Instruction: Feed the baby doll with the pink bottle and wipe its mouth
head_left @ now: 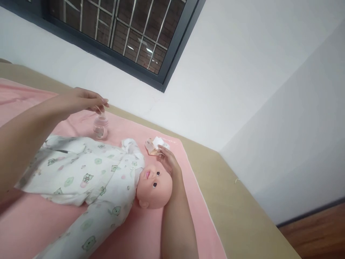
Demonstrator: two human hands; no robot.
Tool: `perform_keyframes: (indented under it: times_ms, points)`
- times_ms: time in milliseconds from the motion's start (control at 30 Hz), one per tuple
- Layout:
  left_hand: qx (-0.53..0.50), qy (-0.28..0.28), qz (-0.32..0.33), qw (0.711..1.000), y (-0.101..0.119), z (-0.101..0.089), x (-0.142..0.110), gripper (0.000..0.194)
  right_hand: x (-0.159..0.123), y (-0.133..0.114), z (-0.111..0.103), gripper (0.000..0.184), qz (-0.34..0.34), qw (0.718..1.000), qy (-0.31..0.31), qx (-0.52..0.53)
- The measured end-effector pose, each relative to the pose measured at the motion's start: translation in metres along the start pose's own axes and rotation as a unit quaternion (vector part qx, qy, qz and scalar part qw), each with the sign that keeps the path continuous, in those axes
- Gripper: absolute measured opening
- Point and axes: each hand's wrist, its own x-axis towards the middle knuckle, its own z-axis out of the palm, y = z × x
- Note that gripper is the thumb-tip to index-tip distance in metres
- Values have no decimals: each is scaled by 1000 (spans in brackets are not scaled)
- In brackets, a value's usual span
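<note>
A clear baby bottle with a pale pink collar stands upright on the pink cloth. From above, my left hand has its fingers bent together at the bottle's top, closed around the teat end. Past the doll's head, my right hand has thumb and fingers closed on the near edge of a small tissue pack, with white tissue showing on top. A baby doll lies face up between my arms, in a white suit with green animal prints. My right forearm passes beside its bald head.
The pink cloth covers much of a tan tabletop, whose bare strip runs along the back and right edges. A white wall and a dark-framed window with bars rise behind. Brown wood panelling shows at lower right.
</note>
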Motion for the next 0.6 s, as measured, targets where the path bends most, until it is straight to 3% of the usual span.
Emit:
perform_keyframes:
  times_ms: [167,300,500,600]
  points:
    - [54,40,-25,997,-20,-1,11,58,1,-4,-10,41,-34,999,19,11]
    - [109,87,-52,989,-50,-4,23,67,0,-12,-23,42,-116,989,92,13]
    - [169,-23,-23,985,-94,-3,44,77,-2,-8,-48,43,-210,933,285,-66]
    - [175,-51,-12,983,-101,3,45,83,-1,0,-56,41,-206,915,324,-124]
